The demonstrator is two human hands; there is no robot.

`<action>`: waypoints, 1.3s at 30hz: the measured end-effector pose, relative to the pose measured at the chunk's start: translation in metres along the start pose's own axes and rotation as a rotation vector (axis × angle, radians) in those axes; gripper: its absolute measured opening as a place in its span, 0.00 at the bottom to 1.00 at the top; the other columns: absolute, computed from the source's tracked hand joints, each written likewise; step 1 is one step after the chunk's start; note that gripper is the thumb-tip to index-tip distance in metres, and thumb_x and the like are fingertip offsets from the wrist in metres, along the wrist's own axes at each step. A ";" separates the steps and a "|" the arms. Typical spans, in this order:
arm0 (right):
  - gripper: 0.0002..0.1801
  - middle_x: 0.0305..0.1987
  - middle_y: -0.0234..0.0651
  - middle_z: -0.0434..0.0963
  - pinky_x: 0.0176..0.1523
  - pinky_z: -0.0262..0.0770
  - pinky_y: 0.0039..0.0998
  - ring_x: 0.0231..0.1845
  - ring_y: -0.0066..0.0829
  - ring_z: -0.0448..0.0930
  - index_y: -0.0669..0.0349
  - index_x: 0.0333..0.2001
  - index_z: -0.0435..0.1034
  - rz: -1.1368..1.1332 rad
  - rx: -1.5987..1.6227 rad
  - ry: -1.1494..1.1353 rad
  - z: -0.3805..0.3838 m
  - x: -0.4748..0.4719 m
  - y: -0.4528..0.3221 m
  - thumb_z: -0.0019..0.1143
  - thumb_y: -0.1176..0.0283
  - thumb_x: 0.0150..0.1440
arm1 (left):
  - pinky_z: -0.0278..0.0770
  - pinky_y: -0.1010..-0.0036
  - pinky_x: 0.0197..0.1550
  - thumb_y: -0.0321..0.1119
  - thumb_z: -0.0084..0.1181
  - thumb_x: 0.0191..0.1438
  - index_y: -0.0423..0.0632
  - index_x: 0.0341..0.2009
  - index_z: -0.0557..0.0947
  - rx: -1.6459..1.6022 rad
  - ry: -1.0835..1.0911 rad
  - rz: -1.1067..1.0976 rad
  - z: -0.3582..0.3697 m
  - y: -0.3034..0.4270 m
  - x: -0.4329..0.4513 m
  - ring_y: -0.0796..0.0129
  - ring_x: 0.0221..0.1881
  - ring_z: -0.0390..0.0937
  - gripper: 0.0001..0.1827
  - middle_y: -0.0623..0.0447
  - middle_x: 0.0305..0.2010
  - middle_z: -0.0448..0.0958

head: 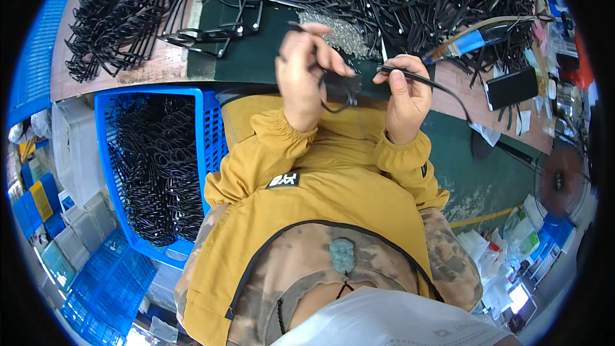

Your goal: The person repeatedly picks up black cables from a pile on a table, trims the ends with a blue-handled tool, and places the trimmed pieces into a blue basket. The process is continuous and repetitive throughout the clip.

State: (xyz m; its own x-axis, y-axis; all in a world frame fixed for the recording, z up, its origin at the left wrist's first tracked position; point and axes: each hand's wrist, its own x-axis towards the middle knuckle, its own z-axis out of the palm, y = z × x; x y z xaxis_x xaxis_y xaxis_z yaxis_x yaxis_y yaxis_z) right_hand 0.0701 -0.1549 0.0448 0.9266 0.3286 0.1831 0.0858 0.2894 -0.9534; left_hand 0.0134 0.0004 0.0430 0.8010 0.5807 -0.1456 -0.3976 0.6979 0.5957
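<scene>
A black eyeglass frame [336, 101] hangs from my left hand [305, 67], its far parts blurred. Across a small gap, my right hand [406, 91] pinches one end of a loose black temple arm [444, 90] between thumb and fingers; the curved end trails down to the right. Beyond my hands lies a heap of tiny metal pieces [336, 33] on the dark green work surface. A large pile of black temple arms [408, 0] is behind it. Several assembled black frames [206, 41] rest at the left of the green surface.
Rows of black eyeglass frames [120, 19] cover the table's left. A blue plastic basket [199, 129] full of frames stands left of my lap. At right are a phone [512, 88], a tool with a blue-wrapped part [470, 43] near my right hand, and a fan [559, 179].
</scene>
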 end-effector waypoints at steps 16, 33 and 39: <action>0.08 0.32 0.30 0.81 0.29 0.72 0.17 0.27 0.15 0.78 0.67 0.42 0.76 0.344 -0.339 -0.116 0.015 -0.002 0.026 0.65 0.80 0.59 | 0.75 0.51 0.62 0.21 0.69 0.52 0.42 0.54 0.61 0.790 -0.396 0.704 -0.087 -0.043 -0.061 0.42 0.59 0.78 0.32 0.38 0.50 0.75; 0.07 0.30 0.43 0.76 0.36 0.79 0.41 0.33 0.45 0.81 0.60 0.30 0.73 -0.850 -1.361 -0.487 0.122 0.199 0.011 0.58 0.69 0.57 | 0.83 0.68 0.50 0.33 0.43 0.67 0.41 0.51 0.66 0.332 0.175 -0.094 -0.043 0.042 -0.028 0.52 0.45 0.85 0.12 0.42 0.35 0.83; 0.12 0.32 0.35 0.82 0.32 0.78 0.25 0.26 0.28 0.81 0.65 0.51 0.76 -0.383 -0.601 -0.255 0.073 0.154 -0.050 0.56 0.77 0.65 | 0.84 0.69 0.46 0.33 0.43 0.66 0.42 0.51 0.68 0.345 0.176 -0.160 -0.048 0.044 -0.022 0.53 0.44 0.86 0.12 0.45 0.34 0.82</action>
State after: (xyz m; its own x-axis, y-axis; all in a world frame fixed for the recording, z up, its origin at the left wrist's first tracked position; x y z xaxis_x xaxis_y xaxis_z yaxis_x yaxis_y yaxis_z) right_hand 0.1823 -0.0534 0.1385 0.6848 0.5225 0.5080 0.6372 -0.0910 -0.7653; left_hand -0.0430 0.0387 0.0350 0.7399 0.5599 -0.3729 -0.0772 0.6214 0.7797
